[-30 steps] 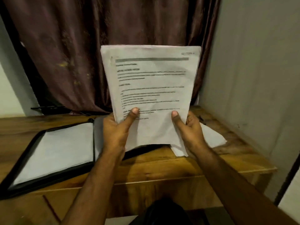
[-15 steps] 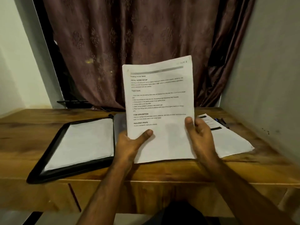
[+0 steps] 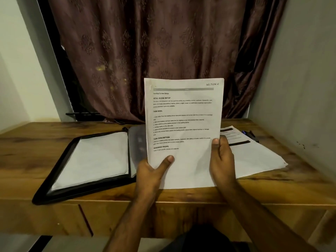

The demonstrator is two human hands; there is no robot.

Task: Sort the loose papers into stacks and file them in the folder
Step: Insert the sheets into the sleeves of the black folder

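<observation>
Since half a second ago the held white printed paper sheet (image 3: 183,124) has straightened from a slight tilt to nearly square-on and upright, and the view has drawn a little closer to the wooden bench (image 3: 27,151). Nearest, the left hand (image 3: 151,174) pinches the sheet's lower left edge, thumb across the front and fingers hidden behind; the right hand (image 3: 221,160) clamps the lower right edge in the same way. The sheet, marked "SECTION 1" at its top corner, is held above the bench's front edge. It looks very light and limp, so it would likely flop or crease if held by one corner; two-handed support low on both side edges suits it, and it may slide easily over other pages. Behind to the left lies the open black folder (image 3: 60,170) with white pages in it; to the right a loose stack of white papers (image 3: 254,157) rests on the bench, with dark pens (image 3: 251,135) beyond it.
</observation>
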